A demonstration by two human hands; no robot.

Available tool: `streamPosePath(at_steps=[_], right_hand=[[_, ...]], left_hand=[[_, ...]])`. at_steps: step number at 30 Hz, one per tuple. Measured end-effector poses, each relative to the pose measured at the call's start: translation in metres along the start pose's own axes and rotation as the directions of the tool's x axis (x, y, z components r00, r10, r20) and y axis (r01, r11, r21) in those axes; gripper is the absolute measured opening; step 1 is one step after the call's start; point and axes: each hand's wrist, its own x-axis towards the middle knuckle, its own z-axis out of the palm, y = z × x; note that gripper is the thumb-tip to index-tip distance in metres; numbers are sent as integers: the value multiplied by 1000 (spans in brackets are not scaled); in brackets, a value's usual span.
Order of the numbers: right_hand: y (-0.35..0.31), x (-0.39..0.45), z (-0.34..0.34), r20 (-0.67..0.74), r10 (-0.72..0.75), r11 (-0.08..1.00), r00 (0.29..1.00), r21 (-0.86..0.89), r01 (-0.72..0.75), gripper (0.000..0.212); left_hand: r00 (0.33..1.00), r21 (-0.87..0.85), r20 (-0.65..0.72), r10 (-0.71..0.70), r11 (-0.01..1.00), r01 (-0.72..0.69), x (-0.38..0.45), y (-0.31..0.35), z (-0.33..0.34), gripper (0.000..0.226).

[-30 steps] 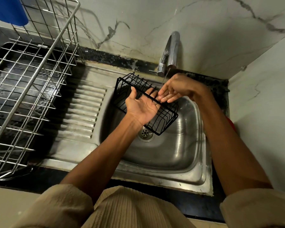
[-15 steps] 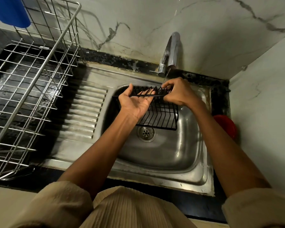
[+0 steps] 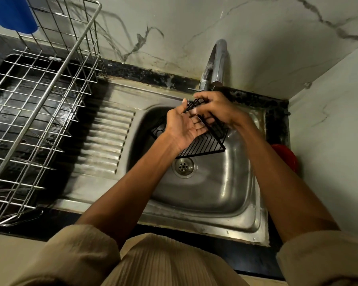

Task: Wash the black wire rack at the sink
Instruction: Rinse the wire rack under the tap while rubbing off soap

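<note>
A small black wire rack (image 3: 210,144) hangs tilted over the steel sink basin (image 3: 211,188), just below the chrome tap (image 3: 216,65). My right hand (image 3: 217,111) grips its upper end under the spout. My left hand (image 3: 183,129) lies palm up against the rack's near side, fingers spread along the wires and thumb at its top edge. Both hands hide much of the rack. I cannot make out a water stream.
A large steel wire dish basket (image 3: 35,112) stands on the black counter to the left, with a blue object (image 3: 10,13) at its far corner. The ribbed drainboard (image 3: 105,139) lies between basket and basin. A red object (image 3: 285,156) sits right of the sink by the marble wall.
The rack has been turned from level to steeply tilted, one end raised to the tap. My right hand shifted up onto that end; my left palm slid along the rack's side.
</note>
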Motion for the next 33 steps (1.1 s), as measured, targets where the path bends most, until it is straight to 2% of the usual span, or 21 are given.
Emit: streamPosePath(at_steps=[2, 3, 5, 8, 11, 14, 15, 17, 19, 21, 24, 25, 27, 30, 33], right_hand=[[2, 2, -1, -1, -18, 967, 1000, 256, 18, 50], [1, 3, -2, -36, -24, 945, 999, 326, 35, 45], [-3, 2, -3, -94, -34, 904, 995, 422, 70, 41], [-12, -8, -6, -94, -38, 849, 995, 523, 82, 37], [-20, -16, -12, -47, 28, 883, 999, 469, -2, 37], [-24, -19, -20, 87, 114, 955, 990, 265, -133, 38], [-24, -19, -21, 79, 136, 964, 988, 218, -151, 38], [-25, -17, -21, -33, 153, 964, 988, 226, -142, 38], [-25, -15, -18, -119, 148, 942, 982, 319, -104, 41], [-22, -14, -18, -73, 123, 945, 990, 315, -94, 43], [-19, -17, -20, 107, 135, 967, 985, 201, -155, 46], [-18, -18, -19, 104, 151, 973, 983, 158, -167, 47], [-17, -15, -18, 8, 160, 982, 987, 105, -160, 44], [-18, -10, -15, -100, 116, 983, 988, 157, -100, 39], [-22, -12, -13, 31, 93, 983, 995, 154, -97, 42]], left_hand=[[999, -27, 2, 32, 999, -32, -2, 1, -1, 56], [999, -31, -10, 40, 999, -40, -3, 3, -2, 52], [999, -66, -30, 43, 997, -45, -4, 4, -6, 47], [999, -121, -28, 41, 992, -44, -6, 4, -8, 50], [997, -139, -47, 64, 988, -70, -8, 5, -2, 58], [995, -185, -62, 72, 979, -82, -5, 6, 1, 60], [996, -199, -63, 66, 977, -77, -5, 5, 2, 60], [996, -209, -67, 52, 976, -65, -2, 3, -1, 54], [995, -206, -92, 48, 976, -66, 0, 2, -4, 45], [992, -214, -119, 53, 974, -78, -1, 3, -6, 44], [991, -291, -113, 72, 951, -103, -1, 4, -8, 42], [991, -316, -108, 79, 942, -109, -2, 4, -8, 40], [990, -345, -113, 85, 931, -120, -3, 4, -7, 39], [987, -353, -136, 84, 927, -128, -4, 3, -6, 37], [988, -385, -129, 79, 915, -123, -3, 1, -8, 33]])
